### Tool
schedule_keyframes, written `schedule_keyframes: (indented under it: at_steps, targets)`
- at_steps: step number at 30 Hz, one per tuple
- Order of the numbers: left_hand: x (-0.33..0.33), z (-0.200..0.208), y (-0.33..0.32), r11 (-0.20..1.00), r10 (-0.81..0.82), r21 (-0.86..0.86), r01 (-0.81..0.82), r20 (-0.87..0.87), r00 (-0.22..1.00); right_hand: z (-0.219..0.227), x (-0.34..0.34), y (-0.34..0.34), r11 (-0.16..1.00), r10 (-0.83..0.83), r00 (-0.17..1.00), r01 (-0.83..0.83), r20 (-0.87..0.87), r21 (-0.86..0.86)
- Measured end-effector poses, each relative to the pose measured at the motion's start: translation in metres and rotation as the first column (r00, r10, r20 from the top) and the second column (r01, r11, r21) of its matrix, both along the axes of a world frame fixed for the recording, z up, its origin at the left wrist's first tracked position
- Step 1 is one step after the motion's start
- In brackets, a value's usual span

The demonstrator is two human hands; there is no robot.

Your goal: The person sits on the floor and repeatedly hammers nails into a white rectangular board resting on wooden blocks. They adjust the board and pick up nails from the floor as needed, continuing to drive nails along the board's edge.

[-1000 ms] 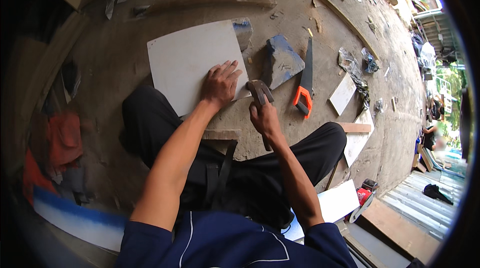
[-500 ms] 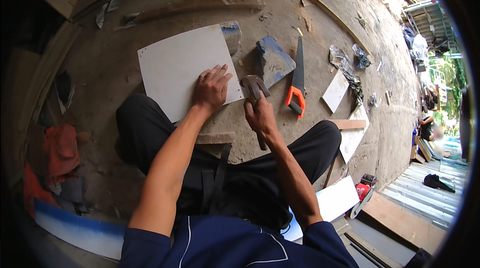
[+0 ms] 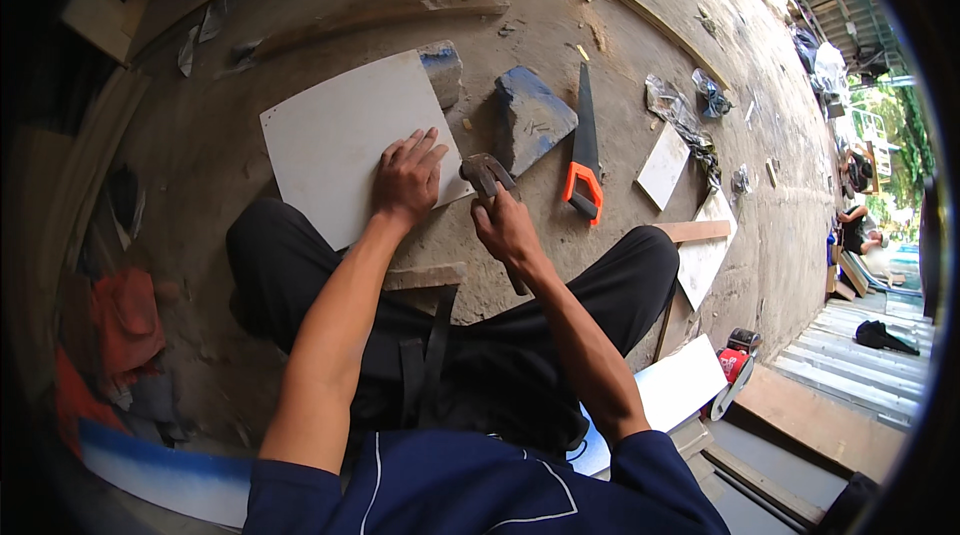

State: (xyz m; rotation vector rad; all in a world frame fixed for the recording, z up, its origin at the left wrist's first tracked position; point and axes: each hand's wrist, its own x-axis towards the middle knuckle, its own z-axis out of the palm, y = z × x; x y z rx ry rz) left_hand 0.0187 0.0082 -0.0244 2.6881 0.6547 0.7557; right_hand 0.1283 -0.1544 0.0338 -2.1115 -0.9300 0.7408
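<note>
Around the seated person spread the dusty floor (image 3: 775, 285), and on it the largest thing being worked was the white board (image 3: 330, 135), lying toward 11 o'clock from the lap. A handsaw (image 3: 583, 150) with an orange handle lay apart from it, at the board's 3 o'clock, its blade pointing to 12. Between saw and board sat a grey block (image 3: 535, 120) patched with blue, and another blue-edged block (image 3: 441, 73) showed past the board's edge at 1 o'clock; whether it propped the board could not be told. The hammer (image 3: 486, 173) had its head just beside the board's 4 o'clock corner, and contact there was unclear. The left hand (image 3: 408, 180) lay flat near that same edge, fingers extended and slightly parted, gripping nothing but pressing the surface. The right hand (image 3: 505, 227) was closed round the hammer's handle. Smallest were dark dots (image 3: 268, 119) at the board's 9 o'clock corner. The step in hand seemed to be hammer work at the near corner; the next move called for a firm left palm, fingers clear, and a short, controlled stroke
</note>
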Motion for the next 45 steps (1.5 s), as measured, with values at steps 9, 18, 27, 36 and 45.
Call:
schedule_keyframes:
  at_steps: [9,18,27,36,45]
  targets:
    - [0.001,0.002,-0.002,0.999,-0.018,0.039,0.019,-0.019,1.000,-0.007,0.005,-0.008,0.999,0.027,1.000,-0.027,0.009,0.031]
    - [0.001,0.024,-0.013,0.942,-0.278,0.174,0.287,-0.075,0.958,-0.002,0.059,-0.021,0.995,0.093,0.988,-0.088,0.122,-0.043]
    - [0.005,0.019,-0.015,0.870,-0.394,0.275,0.410,-0.114,0.912,-0.019,0.090,-0.055,0.969,0.005,0.996,-0.026,-0.087,-0.247]
    - [0.011,0.025,-0.037,0.947,-0.264,0.157,0.281,-0.125,0.957,-0.064,0.085,-0.073,0.929,0.076,0.991,-0.031,0.108,-0.370]
    - [0.013,0.028,-0.047,0.988,-0.138,0.049,0.143,-0.091,0.986,-0.140,0.078,-0.102,0.872,0.236,0.968,-0.171,0.087,-0.458]
